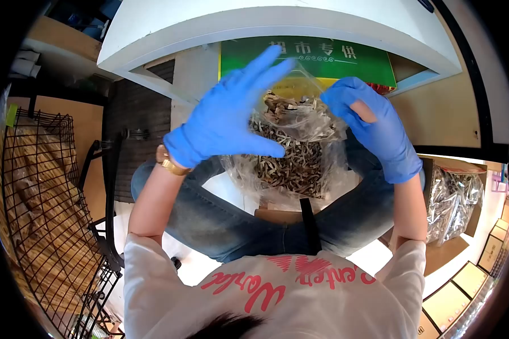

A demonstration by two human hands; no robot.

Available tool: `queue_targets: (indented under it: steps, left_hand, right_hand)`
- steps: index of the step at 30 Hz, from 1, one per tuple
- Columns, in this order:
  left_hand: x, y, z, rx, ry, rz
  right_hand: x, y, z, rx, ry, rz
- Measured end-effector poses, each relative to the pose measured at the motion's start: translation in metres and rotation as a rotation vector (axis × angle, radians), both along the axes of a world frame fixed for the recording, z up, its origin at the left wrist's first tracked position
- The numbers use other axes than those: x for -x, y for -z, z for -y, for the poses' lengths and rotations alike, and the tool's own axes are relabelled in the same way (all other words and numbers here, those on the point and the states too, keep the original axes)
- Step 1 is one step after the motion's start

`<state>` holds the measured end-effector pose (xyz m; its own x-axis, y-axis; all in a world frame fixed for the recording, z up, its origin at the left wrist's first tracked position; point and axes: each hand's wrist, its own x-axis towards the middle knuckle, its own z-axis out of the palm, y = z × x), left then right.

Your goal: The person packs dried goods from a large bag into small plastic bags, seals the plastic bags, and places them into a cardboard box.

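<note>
Clock positions are taken from the centre of the head view; left hand, blue-gloved, at 11 o'clock, wide open, thumb and fingers spread, no grip on anything visible; right hand, blue-gloved, at 2 o'clock, fingers curled in and closed on the edge of the small clear bag, a patch of skin showing through the glove; said bag lies between the hands, at 1 o'clock, and contains pale brown dried strips; below it, towards the centre, the larger clear bag is noted, full of darker strips, between the jean-clad legs; gold watch on the left wrist; green box at 1 o'clock, beneath the white table at 12; open carton of clear-wrapped goods at 3 to 4; black wire basket at 9, holding long tan material
</note>
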<state>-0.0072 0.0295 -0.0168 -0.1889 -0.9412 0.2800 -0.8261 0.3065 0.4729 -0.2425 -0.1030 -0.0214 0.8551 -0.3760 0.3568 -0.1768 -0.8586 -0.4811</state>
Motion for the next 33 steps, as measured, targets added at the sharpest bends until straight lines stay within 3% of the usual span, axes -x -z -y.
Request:
queue_targets:
  steps: [4, 6, 7, 9, 12, 14, 15, 17, 26, 33]
  left_hand:
    - [0.01, 0.03, 0.021, -0.005, -0.154, -0.068]
    - [0.005, 0.038, 0.026, -0.31, -0.176, -0.029]
    - [0.007, 0.044, 0.026, -0.307, -0.173, -0.032]
    - [0.011, 0.051, 0.028, 0.023, -0.083, -0.096]
    - [0.013, 0.042, 0.026, -0.021, -0.074, -0.009]
    - [0.014, 0.044, 0.021, -0.047, -0.077, 0.042]
    - [0.013, 0.044, 0.019, -0.067, -0.081, 0.096]
    - [0.012, 0.043, 0.014, -0.073, -0.072, 0.127]
    - [0.017, 0.041, 0.009, 0.007, -0.047, 0.134]
    - [0.024, 0.04, 0.019, 0.055, 0.008, 0.222]
  right_hand:
    - [-0.002, -0.001, 0.008, 0.055, -0.1, 0.012]
    - [0.003, 0.001, 0.008, 0.04, -0.094, -0.009]
    - [0.006, 0.003, 0.007, -0.054, -0.057, 0.031]
    - [0.01, -0.002, 0.0, -0.147, -0.019, 0.069]
    - [0.01, -0.008, -0.008, -0.402, 0.265, -0.12]
    - [0.013, 0.017, 0.001, 0.009, 0.067, -0.068]
    - [0.012, 0.022, 0.0, 0.008, 0.07, -0.067]
    - [0.007, 0.027, -0.003, 0.274, 0.061, -0.06]
    - [-0.01, 0.032, -0.007, 0.305, -0.116, -0.164]
    - [-0.026, 0.03, -0.007, 0.348, -0.1, -0.166]
